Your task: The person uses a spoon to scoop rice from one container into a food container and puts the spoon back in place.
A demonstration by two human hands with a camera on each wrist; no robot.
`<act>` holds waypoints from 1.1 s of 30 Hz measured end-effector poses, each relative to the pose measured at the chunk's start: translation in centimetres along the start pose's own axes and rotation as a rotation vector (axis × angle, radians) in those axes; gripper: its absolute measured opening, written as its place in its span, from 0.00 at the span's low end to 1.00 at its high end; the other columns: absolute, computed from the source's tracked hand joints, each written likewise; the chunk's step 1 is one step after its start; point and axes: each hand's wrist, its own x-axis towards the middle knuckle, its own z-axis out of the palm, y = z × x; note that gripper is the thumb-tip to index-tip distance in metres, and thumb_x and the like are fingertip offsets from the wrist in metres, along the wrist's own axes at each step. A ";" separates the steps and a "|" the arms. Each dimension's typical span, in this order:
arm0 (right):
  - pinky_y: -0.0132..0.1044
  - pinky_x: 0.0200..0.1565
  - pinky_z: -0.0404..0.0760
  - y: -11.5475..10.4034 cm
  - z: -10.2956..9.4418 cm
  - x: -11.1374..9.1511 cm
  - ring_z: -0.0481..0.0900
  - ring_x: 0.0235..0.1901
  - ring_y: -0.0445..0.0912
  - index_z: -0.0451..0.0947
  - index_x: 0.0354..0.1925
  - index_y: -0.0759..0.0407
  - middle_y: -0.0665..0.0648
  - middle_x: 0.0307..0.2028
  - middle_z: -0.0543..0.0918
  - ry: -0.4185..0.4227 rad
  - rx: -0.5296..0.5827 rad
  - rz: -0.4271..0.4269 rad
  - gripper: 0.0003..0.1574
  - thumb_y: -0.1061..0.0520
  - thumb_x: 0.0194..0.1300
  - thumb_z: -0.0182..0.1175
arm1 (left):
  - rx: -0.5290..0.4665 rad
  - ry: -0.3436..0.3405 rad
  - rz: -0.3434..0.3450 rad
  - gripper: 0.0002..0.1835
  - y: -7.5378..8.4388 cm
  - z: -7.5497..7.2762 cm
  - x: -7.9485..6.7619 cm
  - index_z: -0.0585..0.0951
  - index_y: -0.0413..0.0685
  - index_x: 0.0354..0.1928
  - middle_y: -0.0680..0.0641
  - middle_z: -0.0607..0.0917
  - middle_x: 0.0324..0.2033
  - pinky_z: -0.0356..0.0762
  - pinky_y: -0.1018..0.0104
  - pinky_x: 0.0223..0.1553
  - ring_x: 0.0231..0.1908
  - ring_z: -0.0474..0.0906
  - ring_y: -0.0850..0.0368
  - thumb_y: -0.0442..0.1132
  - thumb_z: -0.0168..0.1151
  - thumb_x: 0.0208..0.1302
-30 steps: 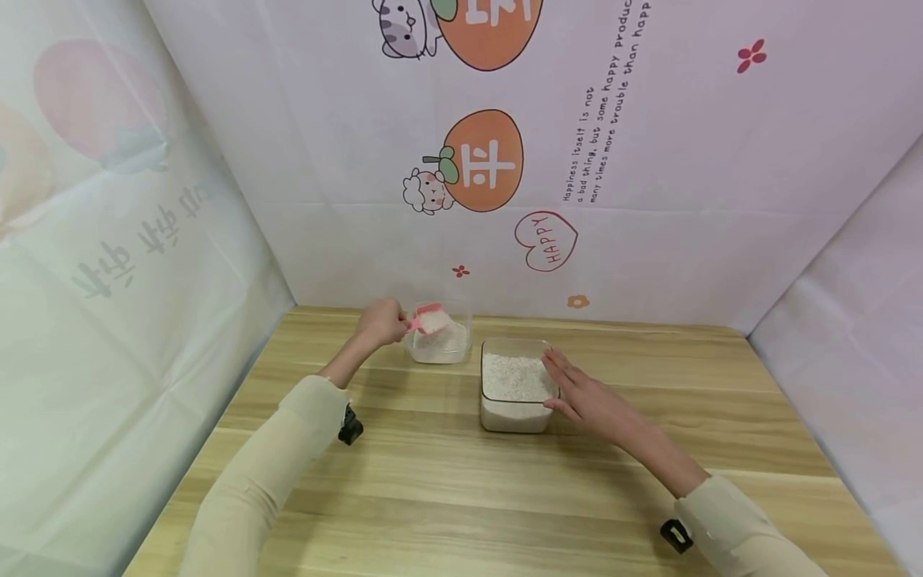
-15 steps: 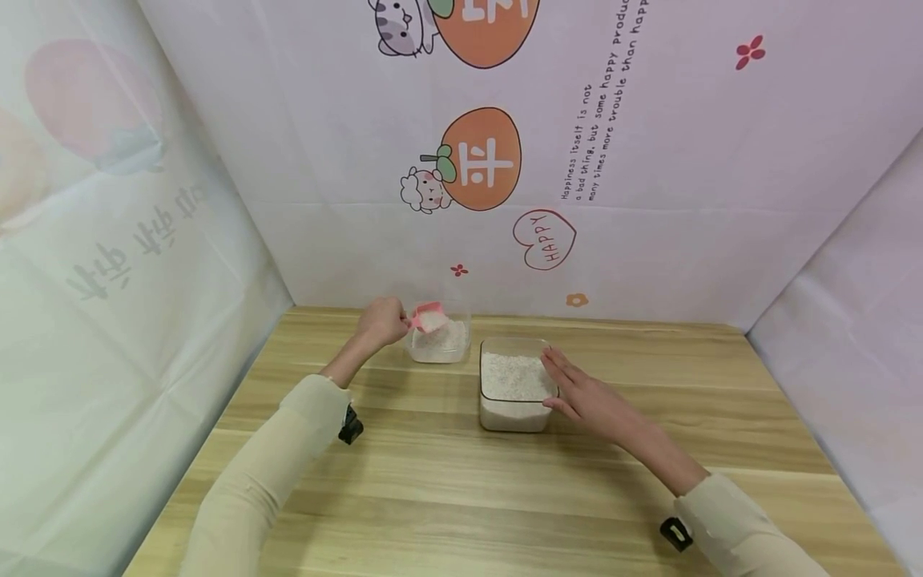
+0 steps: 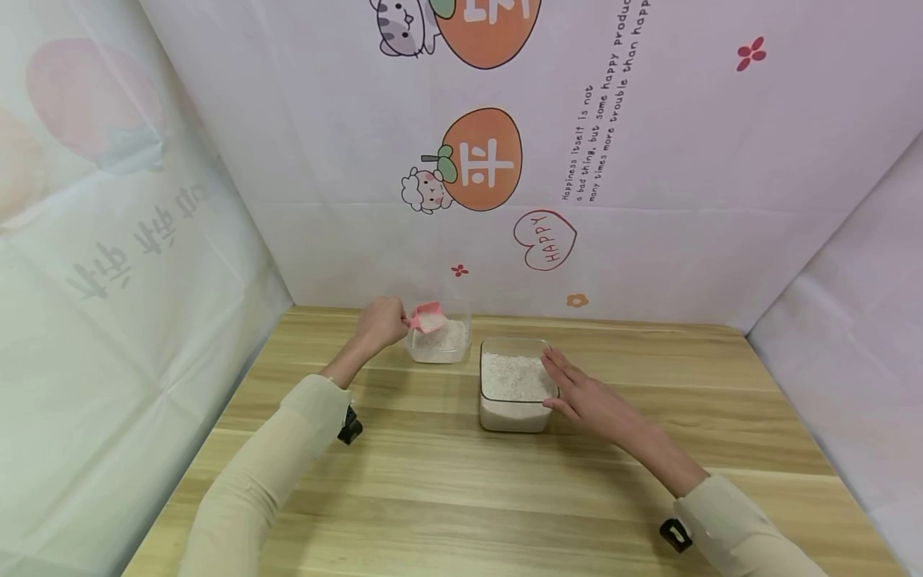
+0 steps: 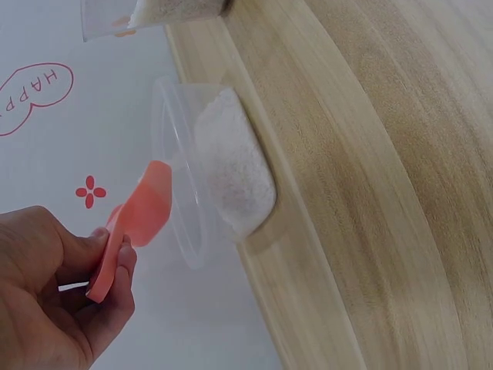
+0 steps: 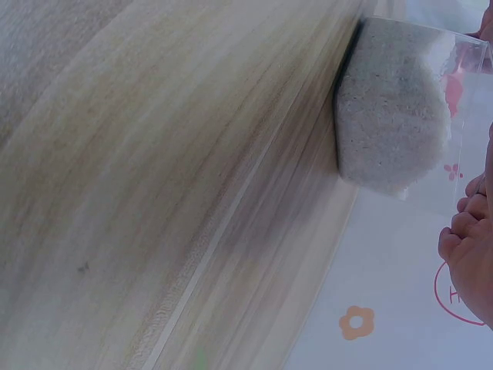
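My left hand (image 3: 382,322) pinches the handle of a pink scoop (image 3: 431,308) between thumb and fingers. The scoop, with some white grain in it, is tilted above a small clear plastic tub (image 4: 176,146). White rice-like grain (image 4: 235,169) partly fills that tub. To its right stands a larger clear square container (image 3: 519,401) with a dark rim, well filled with the same grain (image 5: 393,108). My right hand (image 3: 587,401) rests against this container's right side, its fingers extended along the rim. In the right wrist view, that hand (image 5: 474,247) is partly cut off at the edge.
Both containers stand on a wood-grain table (image 3: 461,497), near its back edge. A white printed sheet (image 3: 649,264) rises directly behind them. Similar sheets hang on the left (image 3: 180,304) and right (image 3: 851,344) sides.
The pink scoop has tipped slightly, its mouth turned a little further toward the tub. Both hands stay in nearly the same places, and the containers have not moved.
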 end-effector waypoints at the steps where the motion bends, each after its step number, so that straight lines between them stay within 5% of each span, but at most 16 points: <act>1: 0.49 0.58 0.69 0.0 0.0 0.0 0.54 0.69 0.55 0.48 0.70 0.65 0.65 0.70 0.52 0.001 0.000 -0.001 0.44 0.41 0.69 0.47 | 0.005 0.001 0.001 0.24 0.0 0.0 0.0 0.58 0.53 0.07 0.55 0.53 0.08 0.46 0.70 0.15 0.14 0.45 0.62 0.31 0.54 0.56; 33: 0.48 0.58 0.69 0.1 0.1 0.0 0.55 0.69 0.55 0.49 0.70 0.65 0.64 0.71 0.51 0.001 0.003 0.004 0.43 0.40 0.70 0.46 | 0.221 0.009 0.066 0.19 0.1 -0.5 0.5 0.63 0.51 0.12 0.55 0.58 0.11 0.53 0.68 0.17 0.17 0.53 0.61 0.34 0.57 0.56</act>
